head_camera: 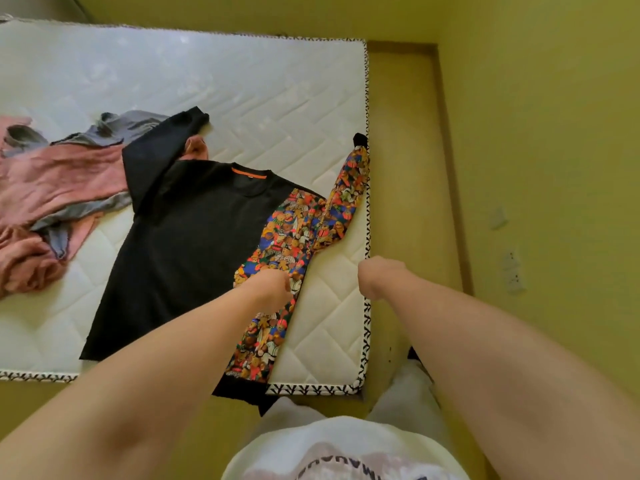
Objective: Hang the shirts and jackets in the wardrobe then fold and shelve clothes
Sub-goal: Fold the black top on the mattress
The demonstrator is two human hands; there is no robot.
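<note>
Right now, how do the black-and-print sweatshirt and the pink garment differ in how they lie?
The sweatshirt is spread flat with sleeves out; the pink garment is crumpled. The sweatshirt's hem hangs over the near edge of the mattress; the pink garment lies further left, tangled with a grey garment. Both lie on the mattress.

Bare mattress (207,74) lies open beyond the spread sweatshirt (187,244) and in a strip along its right side. A heap of pink and grey clothes (52,188) crowds the left, touching the black sleeve. The wall (536,133) closes the right.
</note>
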